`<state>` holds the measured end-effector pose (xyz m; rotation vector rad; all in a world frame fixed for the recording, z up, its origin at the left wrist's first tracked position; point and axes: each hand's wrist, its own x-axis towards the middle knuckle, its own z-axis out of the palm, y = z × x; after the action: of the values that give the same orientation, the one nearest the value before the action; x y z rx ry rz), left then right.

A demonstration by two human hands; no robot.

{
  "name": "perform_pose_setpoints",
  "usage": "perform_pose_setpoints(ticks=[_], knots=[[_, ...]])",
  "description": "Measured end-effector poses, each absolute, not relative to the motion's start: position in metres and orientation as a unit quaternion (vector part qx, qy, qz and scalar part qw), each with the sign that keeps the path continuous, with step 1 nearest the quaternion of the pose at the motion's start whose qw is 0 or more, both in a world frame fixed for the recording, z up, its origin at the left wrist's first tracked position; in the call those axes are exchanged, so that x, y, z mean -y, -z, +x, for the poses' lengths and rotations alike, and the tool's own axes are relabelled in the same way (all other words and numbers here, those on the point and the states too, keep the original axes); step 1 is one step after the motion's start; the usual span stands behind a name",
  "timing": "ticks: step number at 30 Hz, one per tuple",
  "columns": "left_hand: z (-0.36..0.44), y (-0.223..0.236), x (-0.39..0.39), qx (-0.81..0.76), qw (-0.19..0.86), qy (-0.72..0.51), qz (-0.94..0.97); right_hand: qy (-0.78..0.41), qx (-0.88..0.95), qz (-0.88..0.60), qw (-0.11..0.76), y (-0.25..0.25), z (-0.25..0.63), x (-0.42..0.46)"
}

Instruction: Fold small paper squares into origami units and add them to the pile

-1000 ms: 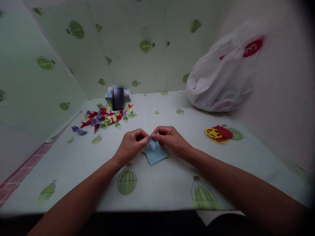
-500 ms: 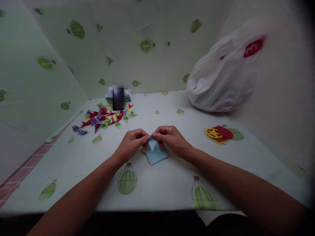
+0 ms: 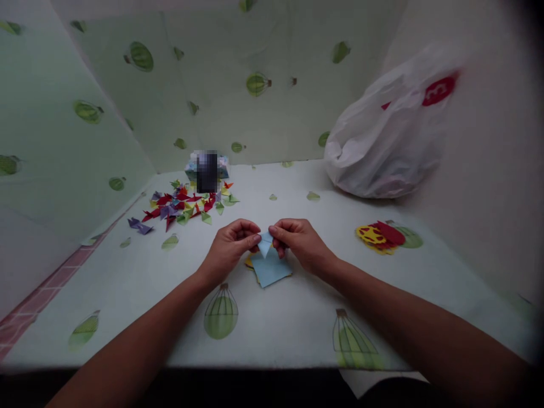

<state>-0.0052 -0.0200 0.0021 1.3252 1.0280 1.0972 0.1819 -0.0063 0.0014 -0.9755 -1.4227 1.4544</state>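
Observation:
A small light-blue folded paper (image 3: 266,245) is pinched between my two hands, its point facing down toward me. My left hand (image 3: 235,242) is closed on its left side, thumb on top. On its right side, my right hand (image 3: 298,241) grips the edge between thumb and fingers. Just below lies a stack of square paper sheets (image 3: 272,272), light blue on top, with yellow edges showing at the left. The fingers hide part of the folded piece.
Many-coloured folded paper pieces (image 3: 182,207) lie in a heap at the back left, before a tissue box (image 3: 223,166) and a blurred-out dark object (image 3: 207,171). Red and yellow paper cut-outs (image 3: 378,235) lie at right. A white plastic bag (image 3: 382,136) stands behind them.
My hands have drawn slightly apart at the top of the folded paper, so more of its upper edge shows. The whole view has shifted a little; the other things stay put.

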Motion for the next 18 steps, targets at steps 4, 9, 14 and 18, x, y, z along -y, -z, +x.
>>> perform_pose_setpoints(ticks=[4, 9, 14, 18], knots=[[-0.0045, -0.0021, 0.0204, -0.409, 0.535, -0.513, 0.532, -0.591, 0.541, -0.389, 0.455, -0.0023, 0.1817, 0.0069], [-0.004, -0.0022, 0.0211, -0.414, 0.556, -0.537, 0.48, -0.628, 0.552, -0.349, 0.422, -0.0047, 0.1775, 0.0109], [-0.0014, -0.0014, 0.023, -0.407, 0.584, -0.538, 0.451, -0.652, 0.561, -0.319, 0.399, -0.0065, 0.1753, 0.0138], [0.0005, 0.0011, 0.0232, -0.397, 0.621, -0.532, 0.417, -0.668, 0.554, -0.303, 0.395, -0.0041, 0.1759, 0.012]])
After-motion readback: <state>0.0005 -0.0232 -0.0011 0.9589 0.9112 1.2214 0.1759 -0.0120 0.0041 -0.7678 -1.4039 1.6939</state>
